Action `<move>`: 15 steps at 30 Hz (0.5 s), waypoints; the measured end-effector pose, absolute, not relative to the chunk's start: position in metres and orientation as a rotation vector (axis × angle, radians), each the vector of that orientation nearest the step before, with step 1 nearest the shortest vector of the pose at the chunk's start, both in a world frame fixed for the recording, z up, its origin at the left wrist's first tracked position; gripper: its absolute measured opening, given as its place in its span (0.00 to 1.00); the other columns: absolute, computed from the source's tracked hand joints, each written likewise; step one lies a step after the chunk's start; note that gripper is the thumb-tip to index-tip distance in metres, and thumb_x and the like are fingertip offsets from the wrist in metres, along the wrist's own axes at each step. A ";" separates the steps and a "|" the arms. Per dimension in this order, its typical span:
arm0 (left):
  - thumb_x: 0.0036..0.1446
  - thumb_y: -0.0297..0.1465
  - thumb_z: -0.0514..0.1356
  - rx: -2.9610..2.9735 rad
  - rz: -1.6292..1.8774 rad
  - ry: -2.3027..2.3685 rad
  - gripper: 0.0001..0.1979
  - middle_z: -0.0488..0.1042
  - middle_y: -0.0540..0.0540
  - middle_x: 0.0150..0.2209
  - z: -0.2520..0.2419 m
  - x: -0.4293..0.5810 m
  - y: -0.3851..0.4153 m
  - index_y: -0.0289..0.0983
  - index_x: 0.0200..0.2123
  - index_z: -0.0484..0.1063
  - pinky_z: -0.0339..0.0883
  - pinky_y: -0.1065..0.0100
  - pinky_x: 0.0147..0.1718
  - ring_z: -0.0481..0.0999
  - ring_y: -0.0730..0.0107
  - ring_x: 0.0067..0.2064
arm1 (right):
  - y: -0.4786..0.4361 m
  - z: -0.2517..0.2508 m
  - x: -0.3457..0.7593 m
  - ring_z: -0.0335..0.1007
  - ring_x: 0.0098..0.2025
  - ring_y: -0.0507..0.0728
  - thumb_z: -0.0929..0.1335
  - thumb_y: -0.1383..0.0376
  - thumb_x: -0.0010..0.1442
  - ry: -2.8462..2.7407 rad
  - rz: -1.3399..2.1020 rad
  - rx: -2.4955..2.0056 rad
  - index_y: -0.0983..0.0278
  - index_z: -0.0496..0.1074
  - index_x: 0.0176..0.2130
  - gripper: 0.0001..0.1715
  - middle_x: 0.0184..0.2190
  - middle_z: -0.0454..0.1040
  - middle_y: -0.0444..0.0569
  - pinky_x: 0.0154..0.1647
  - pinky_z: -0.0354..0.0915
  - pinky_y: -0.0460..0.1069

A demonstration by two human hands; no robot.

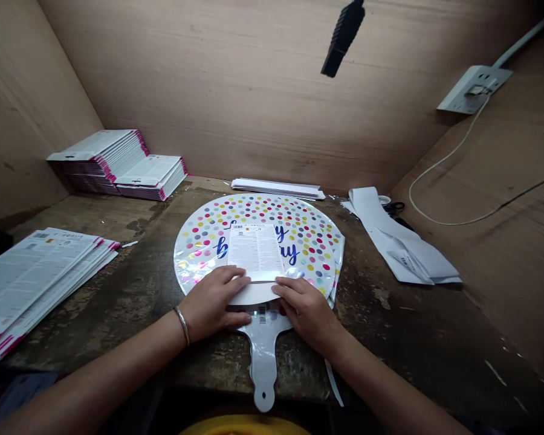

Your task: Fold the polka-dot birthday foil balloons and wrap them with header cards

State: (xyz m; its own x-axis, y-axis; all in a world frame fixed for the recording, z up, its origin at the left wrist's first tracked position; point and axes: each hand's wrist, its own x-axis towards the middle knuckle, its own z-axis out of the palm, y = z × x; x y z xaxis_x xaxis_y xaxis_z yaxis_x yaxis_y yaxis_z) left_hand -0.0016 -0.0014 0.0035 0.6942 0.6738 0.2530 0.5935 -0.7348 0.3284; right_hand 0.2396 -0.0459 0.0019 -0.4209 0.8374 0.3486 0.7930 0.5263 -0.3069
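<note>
A flat round foil balloon (299,232) with coloured dots and blue lettering lies in the middle of the worktop, its white neck (263,362) pointing toward me. A white printed card (256,248) lies on it. My left hand (213,302) and my right hand (306,308) both rest on the balloon's near edge, fingers pressed down on the folded-up white lower edge (254,293) just below the card. A thin bangle circles my left wrist.
Stacks of printed cards with pink edges lie at the left (31,278) and back left (118,163). A white paper pile (278,188) sits at the back, white strips (403,241) and scissors (394,207) at the right. A wall socket (474,89) and cables hang on the right wall.
</note>
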 end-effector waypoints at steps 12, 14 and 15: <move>0.58 0.25 0.52 2.739 0.526 1.088 0.09 0.71 0.45 0.34 -0.006 0.018 -0.013 0.38 0.38 0.72 0.65 0.65 0.36 0.70 0.65 0.37 | -0.040 0.013 0.222 0.61 0.44 0.60 0.66 0.73 0.53 -2.282 0.234 -1.422 0.60 0.73 0.38 0.12 0.42 0.72 0.50 0.45 0.59 0.56; 0.60 0.26 0.52 2.671 0.553 1.132 0.09 0.71 0.45 0.33 -0.005 0.018 -0.012 0.38 0.36 0.72 0.64 0.66 0.36 0.70 0.65 0.36 | -0.036 0.012 0.220 0.61 0.42 0.59 0.65 0.70 0.56 -2.250 0.280 -1.424 0.61 0.73 0.35 0.08 0.39 0.72 0.50 0.44 0.59 0.54; 0.60 0.27 0.51 2.639 0.568 1.158 0.09 0.71 0.45 0.33 -0.003 0.019 -0.011 0.37 0.35 0.72 0.63 0.65 0.36 0.69 0.65 0.36 | -0.033 0.012 0.219 0.61 0.41 0.58 0.65 0.69 0.57 -2.235 0.295 -1.437 0.61 0.72 0.34 0.07 0.38 0.71 0.49 0.43 0.59 0.54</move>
